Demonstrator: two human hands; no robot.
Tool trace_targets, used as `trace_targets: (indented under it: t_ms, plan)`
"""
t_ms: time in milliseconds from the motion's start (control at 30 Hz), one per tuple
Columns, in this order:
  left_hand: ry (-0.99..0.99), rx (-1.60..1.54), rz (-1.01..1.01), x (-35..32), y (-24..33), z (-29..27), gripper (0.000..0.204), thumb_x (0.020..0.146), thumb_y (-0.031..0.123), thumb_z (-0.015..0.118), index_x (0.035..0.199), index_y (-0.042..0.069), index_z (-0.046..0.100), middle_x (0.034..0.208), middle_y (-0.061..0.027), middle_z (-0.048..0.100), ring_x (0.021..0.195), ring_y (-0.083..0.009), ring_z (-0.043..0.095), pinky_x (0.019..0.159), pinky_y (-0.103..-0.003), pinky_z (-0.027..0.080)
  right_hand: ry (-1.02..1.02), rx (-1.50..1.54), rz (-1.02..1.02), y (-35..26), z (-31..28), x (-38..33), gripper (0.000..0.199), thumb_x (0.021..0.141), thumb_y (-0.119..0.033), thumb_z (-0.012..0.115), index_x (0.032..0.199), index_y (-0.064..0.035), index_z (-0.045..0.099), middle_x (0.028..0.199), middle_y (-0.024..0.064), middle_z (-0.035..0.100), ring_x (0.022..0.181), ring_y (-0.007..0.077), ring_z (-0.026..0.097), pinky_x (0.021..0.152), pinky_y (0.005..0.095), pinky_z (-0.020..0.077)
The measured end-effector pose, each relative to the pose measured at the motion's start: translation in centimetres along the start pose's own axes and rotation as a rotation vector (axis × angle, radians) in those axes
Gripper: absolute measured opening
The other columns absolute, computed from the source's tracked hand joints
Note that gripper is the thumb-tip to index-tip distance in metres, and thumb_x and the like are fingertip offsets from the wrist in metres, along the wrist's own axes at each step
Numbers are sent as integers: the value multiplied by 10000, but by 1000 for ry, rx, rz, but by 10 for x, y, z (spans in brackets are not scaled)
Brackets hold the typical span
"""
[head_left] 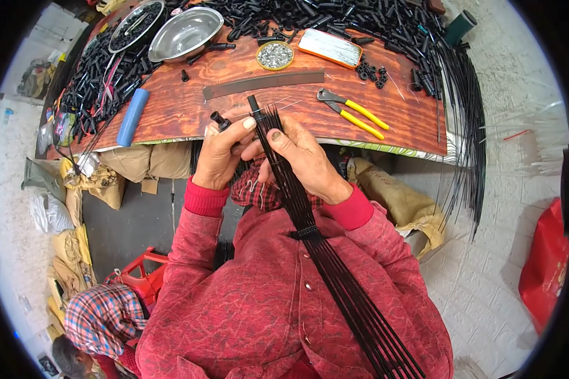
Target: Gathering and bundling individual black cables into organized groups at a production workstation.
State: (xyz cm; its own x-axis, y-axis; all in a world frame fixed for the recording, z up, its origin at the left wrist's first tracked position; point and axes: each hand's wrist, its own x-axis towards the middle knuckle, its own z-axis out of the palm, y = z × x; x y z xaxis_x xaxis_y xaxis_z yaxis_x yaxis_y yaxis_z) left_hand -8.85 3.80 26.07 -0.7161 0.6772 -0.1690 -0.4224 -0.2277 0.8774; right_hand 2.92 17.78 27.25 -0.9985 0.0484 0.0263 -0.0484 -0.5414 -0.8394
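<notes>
A bundle of long, thin black umbrella ribs [335,268] runs from my hands down across my jacket to the lower right. Partway along it the ribs gather at a dark joint [306,231]. My right hand [303,158] is closed round the upper part of the bundle, its thumb lying on top. My left hand [218,155] is closed too, with a black plastic tubular fitting [220,120] sticking out of its fingers. Its thumb meets the bundle near the rib tips, beside a short black tube end [253,103]. Thin wires show at the tips. Fingers hide the inner parts.
On the wooden table [177,120] lie yellow-handled pincers [354,114], a flat dark strip [265,82], a blue roll [133,118], a dish of small metal bits [275,55], a wire tray [330,48] and a steel bowl [186,35]. Black fittings [385,19] heap behind. Another person [104,319] is at lower left.
</notes>
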Motion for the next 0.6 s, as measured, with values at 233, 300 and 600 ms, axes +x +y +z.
trace_targets:
  t_ms: [233,300,600]
  plan:
    - [9,21,-10,3,5,7,306,913,137,686,1181,-12,688,688,102,497,552,1,323,492,-191,233,-24,79,42,-3,-3,4,466,1071,-380,488,1401,-51,482,1018,151,708,649,131,677,566,218,541]
    - [8,40,-30,1,5,8,340,914,122,677,1226,-15,679,704,104,521,557,4,317,495,-186,234,-32,78,42,-1,-7,4,461,1070,-386,492,1380,-45,505,1004,157,719,642,129,677,557,212,534]
    - [-48,-3,-33,3,6,5,256,935,125,662,1169,19,659,889,29,649,706,-25,519,626,-180,436,16,96,89,-4,-8,7,429,1053,-367,542,1294,-13,565,963,132,731,635,108,668,553,198,526]
